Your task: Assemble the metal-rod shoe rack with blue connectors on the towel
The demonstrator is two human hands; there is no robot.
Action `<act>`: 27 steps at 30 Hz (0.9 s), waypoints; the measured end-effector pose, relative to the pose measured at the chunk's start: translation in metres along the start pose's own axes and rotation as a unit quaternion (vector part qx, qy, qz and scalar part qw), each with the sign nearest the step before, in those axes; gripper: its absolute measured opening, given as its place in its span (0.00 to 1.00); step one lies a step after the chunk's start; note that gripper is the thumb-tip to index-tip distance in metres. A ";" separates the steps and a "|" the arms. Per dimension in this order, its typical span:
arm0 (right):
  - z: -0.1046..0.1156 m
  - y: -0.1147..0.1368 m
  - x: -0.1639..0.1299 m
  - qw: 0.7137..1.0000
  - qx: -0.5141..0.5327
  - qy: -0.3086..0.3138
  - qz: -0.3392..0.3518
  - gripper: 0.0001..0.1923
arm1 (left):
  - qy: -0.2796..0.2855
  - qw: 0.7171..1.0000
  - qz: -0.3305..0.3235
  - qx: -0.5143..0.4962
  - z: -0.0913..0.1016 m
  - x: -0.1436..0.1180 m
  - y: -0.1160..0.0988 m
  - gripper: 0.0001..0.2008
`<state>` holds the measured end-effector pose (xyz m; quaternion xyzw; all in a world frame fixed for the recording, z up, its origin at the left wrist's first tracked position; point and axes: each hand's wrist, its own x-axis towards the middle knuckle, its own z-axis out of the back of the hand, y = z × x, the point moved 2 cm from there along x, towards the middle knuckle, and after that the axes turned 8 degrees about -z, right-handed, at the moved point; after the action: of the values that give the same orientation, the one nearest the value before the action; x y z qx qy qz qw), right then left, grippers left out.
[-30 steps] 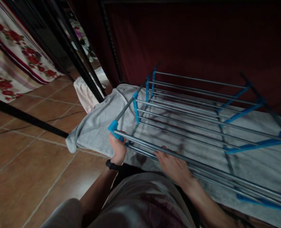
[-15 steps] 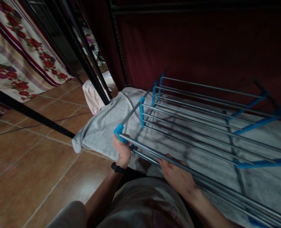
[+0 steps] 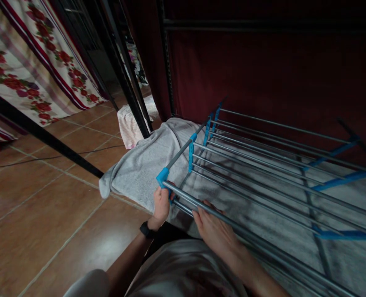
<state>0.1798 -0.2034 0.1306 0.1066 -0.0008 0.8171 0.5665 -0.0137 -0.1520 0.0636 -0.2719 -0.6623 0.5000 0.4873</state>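
Note:
A metal drying rack (image 3: 247,173) with grey tubes and blue plastic joints stretches from the middle of the view to the right, over a grey blanket. My left hand (image 3: 161,205), a black band on its wrist, is closed on the rack's near corner, just under the blue corner joint (image 3: 162,176). Part of its fingers is hidden behind the tubes. My right hand (image 3: 215,229) grips the near tubes a little to the right, its fingertips passing between the upper and lower one.
The grey blanket (image 3: 145,173) lies on brown floor tiles (image 3: 62,214). Black metal posts (image 3: 130,74) and a slanting black bar (image 3: 46,136) stand at left. A dark red cloth (image 3: 263,70) hangs behind the rack, a flowered curtain (image 3: 43,53) at upper left. A thin cable (image 3: 55,157) crosses the floor.
The view has shifted a little, so the rack sits slightly lower and farther right. My right hand has slid along the tube toward my left hand, which keeps its grip at the corner.

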 end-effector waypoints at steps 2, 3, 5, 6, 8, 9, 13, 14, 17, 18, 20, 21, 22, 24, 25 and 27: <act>-0.002 0.005 0.007 1.000 0.010 0.006 0.004 0.13 | 0.038 0.999 -0.018 -0.014 0.005 -0.001 0.002 0.27; -0.003 0.005 0.011 1.000 0.021 0.011 0.002 0.12 | 0.050 0.998 -0.021 -0.025 0.007 -0.001 0.003 0.25; -0.004 0.004 0.016 0.999 0.044 0.022 -0.006 0.11 | 0.050 0.998 -0.015 -0.033 0.009 -0.001 0.003 0.20; -0.005 0.003 0.018 0.998 0.053 0.026 -0.009 0.11 | 0.046 0.998 -0.012 -0.032 0.009 -0.001 0.001 0.18; -0.006 0.001 0.021 0.997 0.068 0.029 -0.001 0.12 | 0.040 0.999 -0.011 -0.028 0.007 0.002 -0.006 0.16; -0.006 0.000 0.022 0.997 0.074 0.030 0.004 0.12 | 0.040 0.999 -0.013 -0.029 0.006 0.004 -0.010 0.16; -0.006 0.000 0.029 0.996 0.077 0.053 -0.014 0.13 | 0.051 0.998 -0.010 -0.023 -0.004 0.013 -0.023 0.18; -0.006 0.002 0.031 0.995 0.072 0.070 -0.025 0.12 | 0.049 0.999 -0.008 -0.015 -0.007 0.015 -0.025 0.19; 0.000 0.013 0.038 0.990 0.070 0.114 -0.052 0.13 | 0.020 1.000 0.003 0.007 -0.012 0.016 -0.025 0.20; 0.002 0.018 0.041 0.988 0.075 0.123 -0.054 0.13 | 0.009 1.000 0.008 0.013 -0.013 0.016 -0.024 0.20; 0.007 0.029 0.049 0.986 0.089 0.137 -0.043 0.14 | -0.019 0.999 0.019 0.030 -0.014 0.015 -0.022 0.18; 0.008 0.035 0.053 0.985 0.095 0.142 -0.036 0.14 | -0.036 0.998 0.020 0.041 -0.014 0.015 -0.021 0.17; 0.009 0.039 0.056 0.984 0.099 0.144 -0.031 0.14 | -0.054 0.997 0.018 0.050 -0.014 0.015 -0.021 0.17; 0.009 0.047 0.063 0.984 0.096 0.144 -0.031 0.15 | -0.083 0.995 0.010 0.062 -0.014 0.015 -0.022 0.16; 0.008 0.049 0.065 0.985 0.093 0.143 -0.033 0.15 | -0.090 0.994 0.007 0.064 -0.014 0.016 -0.022 0.15; 0.005 0.051 0.067 0.987 0.081 0.139 -0.029 0.17 | -0.098 0.993 0.001 0.066 -0.015 0.017 -0.022 0.14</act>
<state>0.1114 -0.1600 0.1533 0.0378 0.1470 0.8045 0.5743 -0.0036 -0.1394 0.0907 -0.1893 -0.6719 0.5678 0.4362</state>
